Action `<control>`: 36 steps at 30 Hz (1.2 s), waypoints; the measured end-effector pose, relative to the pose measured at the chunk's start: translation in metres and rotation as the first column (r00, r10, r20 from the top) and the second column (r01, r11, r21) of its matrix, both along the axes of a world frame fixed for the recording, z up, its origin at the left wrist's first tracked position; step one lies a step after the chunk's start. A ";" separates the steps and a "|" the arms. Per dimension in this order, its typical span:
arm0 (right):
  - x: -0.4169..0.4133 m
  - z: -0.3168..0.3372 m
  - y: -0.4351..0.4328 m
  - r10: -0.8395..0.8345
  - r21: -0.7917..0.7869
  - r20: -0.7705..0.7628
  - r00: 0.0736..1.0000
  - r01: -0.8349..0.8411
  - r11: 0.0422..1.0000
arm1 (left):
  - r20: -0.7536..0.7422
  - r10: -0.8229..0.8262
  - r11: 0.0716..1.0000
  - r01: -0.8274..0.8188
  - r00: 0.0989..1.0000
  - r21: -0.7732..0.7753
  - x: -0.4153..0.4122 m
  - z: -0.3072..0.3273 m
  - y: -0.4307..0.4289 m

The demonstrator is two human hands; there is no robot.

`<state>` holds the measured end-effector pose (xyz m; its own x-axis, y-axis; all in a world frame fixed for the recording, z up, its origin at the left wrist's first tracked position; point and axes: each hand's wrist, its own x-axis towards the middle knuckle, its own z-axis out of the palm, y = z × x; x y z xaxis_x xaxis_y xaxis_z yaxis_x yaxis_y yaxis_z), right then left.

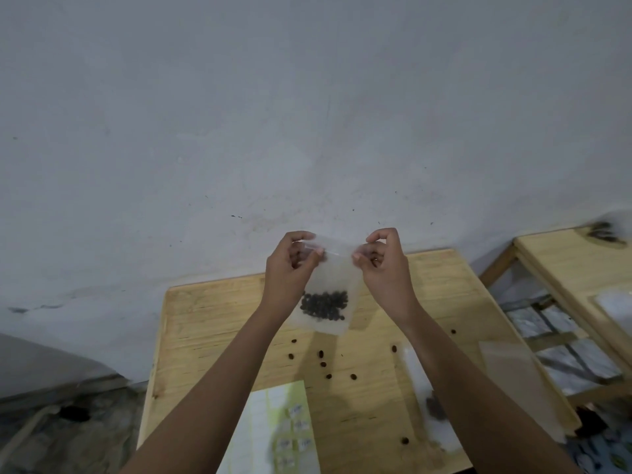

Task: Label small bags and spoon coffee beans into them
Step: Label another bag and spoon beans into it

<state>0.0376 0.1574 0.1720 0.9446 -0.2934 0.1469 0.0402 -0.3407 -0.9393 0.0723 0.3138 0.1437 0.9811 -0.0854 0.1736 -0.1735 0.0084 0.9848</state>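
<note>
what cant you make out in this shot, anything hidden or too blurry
Head view only:
- bag seal: the left hand and right hand pinch its top corners; open or zipped is too blurred to tell.
- label sheet: print blurred, cut off by the bottom edge.
- dark heap: partly hidden by the right forearm.
- dark thing on the side table: smeared, near the right edge.

A stained grey wall (307, 114) rises behind two pale wooden tables (212, 319), dimly lit.

No legible text, small stickers (302, 425) on the label sheet (262, 419) too blurred
</note>
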 end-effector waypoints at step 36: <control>-0.082 0.011 -0.232 0.010 0.056 -0.100 0.995 -0.005 0.998 | -0.021 -0.268 0.961 0.266 0.963 -0.071 -0.074 0.010 -0.208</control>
<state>-0.0442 -0.0744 0.1826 0.9560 -0.2914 0.0349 -0.0528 -0.2879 -0.9562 -0.0014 0.1054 0.1539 0.9293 -0.3337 0.1584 -0.1260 0.1166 0.9852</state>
